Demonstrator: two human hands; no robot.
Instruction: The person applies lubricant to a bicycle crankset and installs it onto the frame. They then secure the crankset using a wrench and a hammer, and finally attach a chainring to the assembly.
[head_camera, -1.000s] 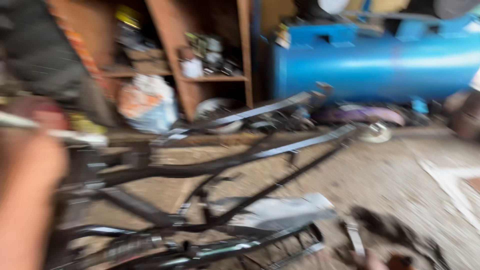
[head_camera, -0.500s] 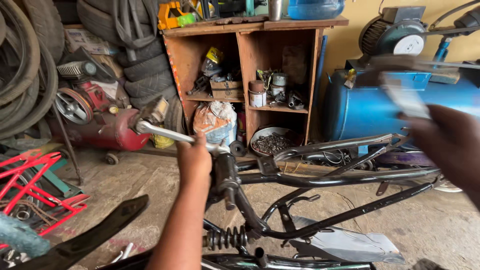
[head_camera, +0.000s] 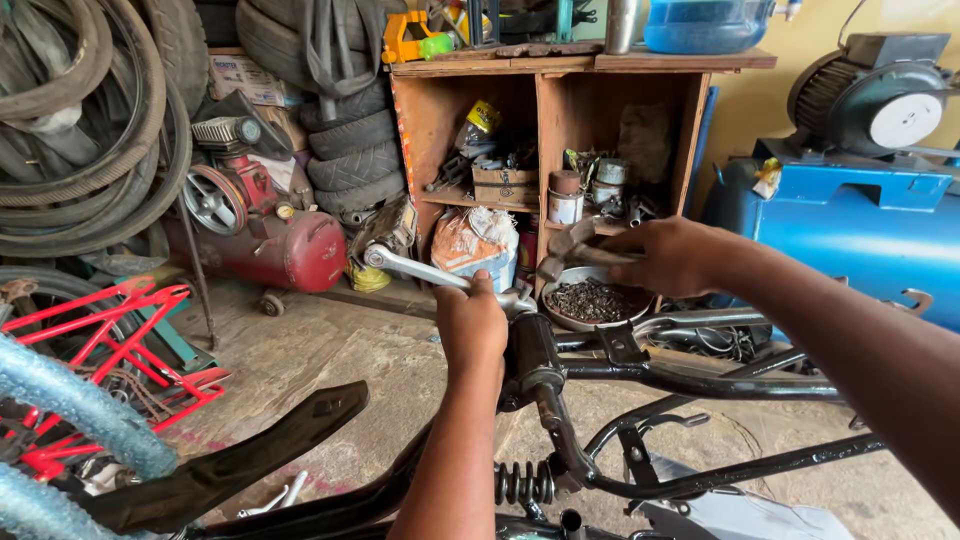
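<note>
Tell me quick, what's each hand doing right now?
Left hand: closed around the long silver metal wrench.
Right hand: closed on the grey metal hammer.

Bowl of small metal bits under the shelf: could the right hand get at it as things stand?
Probably yes. The right hand hangs just above and beside the bowl, with open space between them, but its fingers are closed round a hammer, so it is not free.

Left hand (head_camera: 470, 325) fisted in a grip; right hand (head_camera: 672, 257) clenched, raised.
</note>
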